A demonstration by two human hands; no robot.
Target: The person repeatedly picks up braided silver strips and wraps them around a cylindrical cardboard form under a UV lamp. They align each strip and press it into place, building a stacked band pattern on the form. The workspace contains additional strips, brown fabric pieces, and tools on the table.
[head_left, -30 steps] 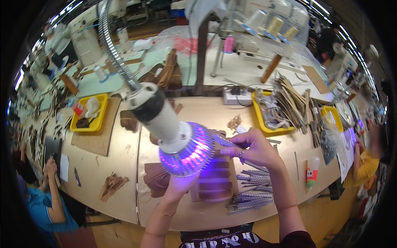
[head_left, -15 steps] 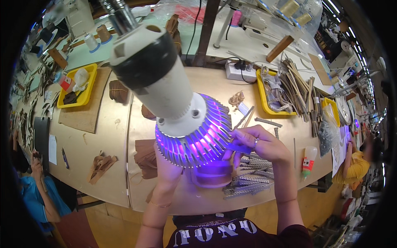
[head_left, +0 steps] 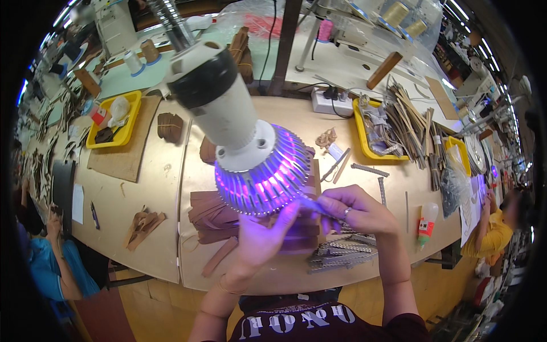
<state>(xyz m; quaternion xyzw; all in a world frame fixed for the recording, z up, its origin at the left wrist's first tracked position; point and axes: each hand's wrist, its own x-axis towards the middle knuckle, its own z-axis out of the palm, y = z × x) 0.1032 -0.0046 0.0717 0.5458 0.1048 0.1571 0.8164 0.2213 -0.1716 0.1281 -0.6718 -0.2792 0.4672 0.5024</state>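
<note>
A lamp with a finned, purple-glowing head (head_left: 262, 171) hangs over the table and covers part of my work. My right hand (head_left: 362, 211), with a ring on one finger, pinches a narrow strip (head_left: 310, 205) tinted purple by the light. At the lamp's lower rim, the thumb of my left hand (head_left: 262, 236) presses against the strip's other end; the rest of its fingers are mostly hidden. Brown flat strips (head_left: 211, 214) lie stacked beneath and left of my left hand. Grey braided strips (head_left: 345, 253) are piled below my right hand.
Yellow trays stand at the left (head_left: 117, 119) and back right (head_left: 370, 137), with a bundle of long strips (head_left: 413, 117) beside the latter. A glue bottle (head_left: 426, 223) lies at the right. People sit at both sides. A power strip (head_left: 332, 102) sits at the back.
My left hand has come out from behind the lamp, and its thumb now shows at the strip. The right hand has lowered slightly. More of the brown stack is visible.
</note>
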